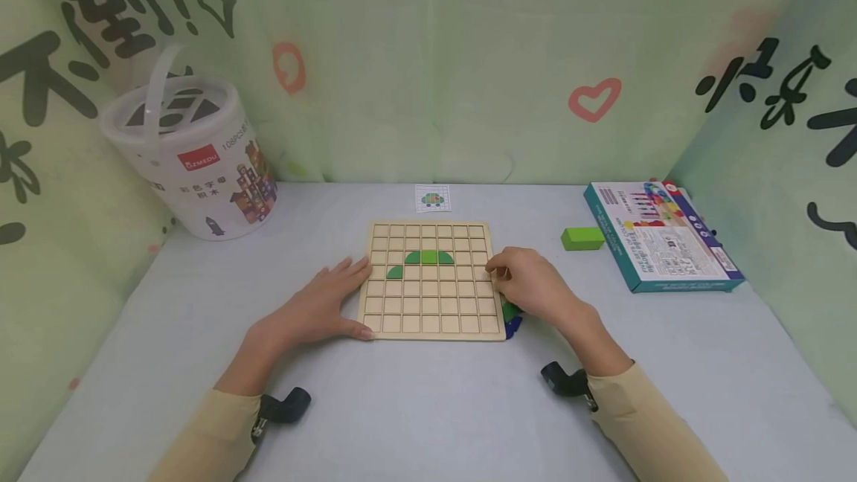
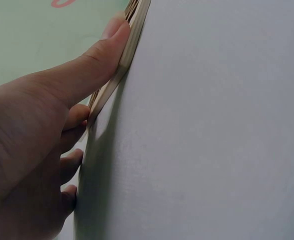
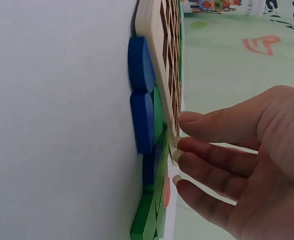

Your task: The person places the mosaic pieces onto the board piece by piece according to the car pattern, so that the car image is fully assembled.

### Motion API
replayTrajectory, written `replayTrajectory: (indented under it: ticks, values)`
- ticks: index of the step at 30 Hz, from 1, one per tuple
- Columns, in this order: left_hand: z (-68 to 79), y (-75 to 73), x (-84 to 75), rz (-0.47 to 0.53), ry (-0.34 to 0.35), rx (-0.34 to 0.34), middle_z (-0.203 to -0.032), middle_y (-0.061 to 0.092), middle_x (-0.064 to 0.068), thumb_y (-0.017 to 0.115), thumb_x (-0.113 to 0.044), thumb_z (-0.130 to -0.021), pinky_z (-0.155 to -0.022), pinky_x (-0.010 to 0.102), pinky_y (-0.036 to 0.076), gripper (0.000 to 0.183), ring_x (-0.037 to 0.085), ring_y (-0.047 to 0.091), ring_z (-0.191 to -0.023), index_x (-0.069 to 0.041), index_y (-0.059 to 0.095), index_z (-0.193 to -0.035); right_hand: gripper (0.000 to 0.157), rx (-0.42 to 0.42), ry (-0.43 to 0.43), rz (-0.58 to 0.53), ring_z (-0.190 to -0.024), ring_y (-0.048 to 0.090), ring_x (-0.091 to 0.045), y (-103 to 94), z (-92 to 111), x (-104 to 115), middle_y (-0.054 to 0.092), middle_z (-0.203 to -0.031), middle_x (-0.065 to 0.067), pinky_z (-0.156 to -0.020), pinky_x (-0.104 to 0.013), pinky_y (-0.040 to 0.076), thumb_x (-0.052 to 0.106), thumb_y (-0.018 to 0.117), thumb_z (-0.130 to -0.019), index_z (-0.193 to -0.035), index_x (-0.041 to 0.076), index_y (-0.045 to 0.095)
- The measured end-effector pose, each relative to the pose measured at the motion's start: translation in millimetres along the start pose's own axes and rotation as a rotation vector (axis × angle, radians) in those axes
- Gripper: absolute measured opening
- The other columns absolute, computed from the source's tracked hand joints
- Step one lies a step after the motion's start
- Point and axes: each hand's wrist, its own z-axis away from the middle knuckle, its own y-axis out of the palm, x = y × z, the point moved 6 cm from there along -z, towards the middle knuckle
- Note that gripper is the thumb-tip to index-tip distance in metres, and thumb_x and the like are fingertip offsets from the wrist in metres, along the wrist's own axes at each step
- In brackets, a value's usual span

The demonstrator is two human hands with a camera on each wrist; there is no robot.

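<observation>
A wooden grid board (image 1: 428, 309) lies on the table. In its upper part are a green square (image 1: 428, 256), green quarter-rounds at both its sides and another green quarter-round (image 1: 395, 272) lower left. My left hand (image 1: 328, 303) rests along the board's left edge, fingers spread and thumb at the near corner. My right hand (image 1: 535, 283) is at the right edge, thumb and fingertips bent downward, with no piece showing between them in the right wrist view. Below that hand, blue pieces (image 3: 142, 65) and green pieces (image 3: 144, 215) lie against the board, partly hidden in the head view.
Behind the board lies a small picture card (image 1: 432, 198). A light green block (image 1: 582, 238) sits by a flat teal-edged box (image 1: 669, 244) at the right. At the back left stands a white lidded bucket (image 1: 194, 162) with a handle. Printed curtains enclose the table.
</observation>
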Motion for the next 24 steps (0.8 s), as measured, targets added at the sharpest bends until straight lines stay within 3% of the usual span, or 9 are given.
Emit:
replayTrajectory:
  ticks: [7,17,24]
  values:
    - [0.2,-0.4,-0.5,0.004,0.004,-0.003,-0.167,0.018,0.008,0.079,-0.061,-0.072,-0.126,0.058,0.011,0.115,0.036,0.011,-0.155,-0.008,0.024,-0.158,0.029,0.007,0.050,0.048,-0.073,0.052,-0.019,-2.9,4,-7,0.062,-0.084,-0.006,-0.060,-0.027,0.044,-0.001,0.068,-0.081,-0.109,0.000,0.074]
    - [-0.6,-0.5,-0.3,0.000,-0.004,-0.001,-0.167,0.018,0.007,0.078,-0.063,-0.071,-0.126,0.058,0.011,0.116,0.036,0.011,-0.155,-0.009,0.023,-0.158,0.031,0.053,0.095,0.051,-0.076,0.054,-0.019,-4.9,6,-13,0.064,-0.093,-0.009,-0.063,-0.027,0.047,0.006,0.079,-0.079,-0.108,-0.001,0.075]
    - [-0.9,1.1,1.7,0.000,-0.003,0.003,-0.168,0.017,0.007,0.077,-0.064,-0.071,-0.126,0.058,0.010,0.118,0.036,0.011,-0.156,-0.009,0.022,-0.159,0.017,0.030,0.036,0.007,-0.076,0.053,-0.020,-2.5,3,-10,0.062,-0.081,-0.006,-0.066,-0.030,0.046,-0.007,0.069,-0.077,-0.088,0.006,0.070]
